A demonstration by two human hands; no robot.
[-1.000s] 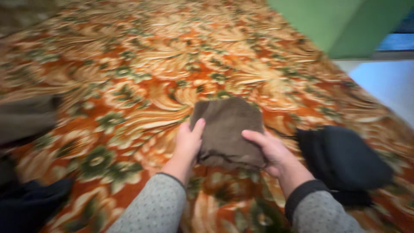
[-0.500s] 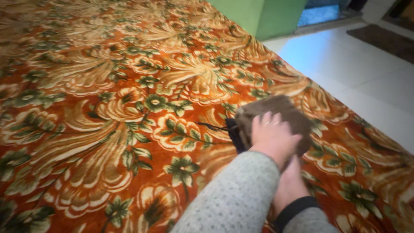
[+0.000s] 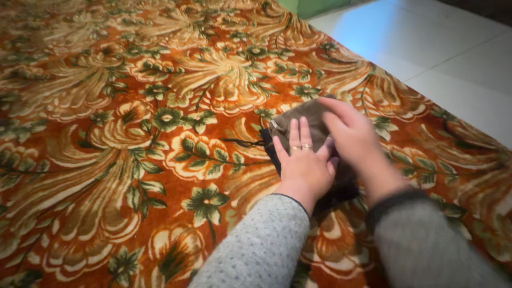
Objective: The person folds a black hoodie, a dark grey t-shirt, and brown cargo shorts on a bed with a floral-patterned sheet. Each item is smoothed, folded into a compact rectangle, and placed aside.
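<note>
Folded brown cloth [image 3: 301,120] is lying on a black garment [image 3: 273,154], the pair stacked on an orange flowered blanket [image 3: 106,133] near its right-hand edge. Both hands are resting flat on the stack, palms down, as if pressing it smooth: the left hand [image 3: 304,162], wearing rings, is spreading its fingers over the near corner, while the right hand [image 3: 349,133], slightly blurred, is covering the far side with fingers extended. Neither hand is gripping anything; both are lying open on the fabric. Grey knitted sleeves [image 3: 261,250] are reaching in from the bottom of the frame, the right one showing a dark cuff. A thin dark cord [image 3: 242,142] is trailing leftward from the black garment across the pattern. Beyond the blanket's right edge, pale floor tiles [image 3: 426,48] are showing, so the stack is sitting just inside that border with little blanket to spare on that side. To the left and ahead, a wide stretch of patterned blanket is lying open.
</note>
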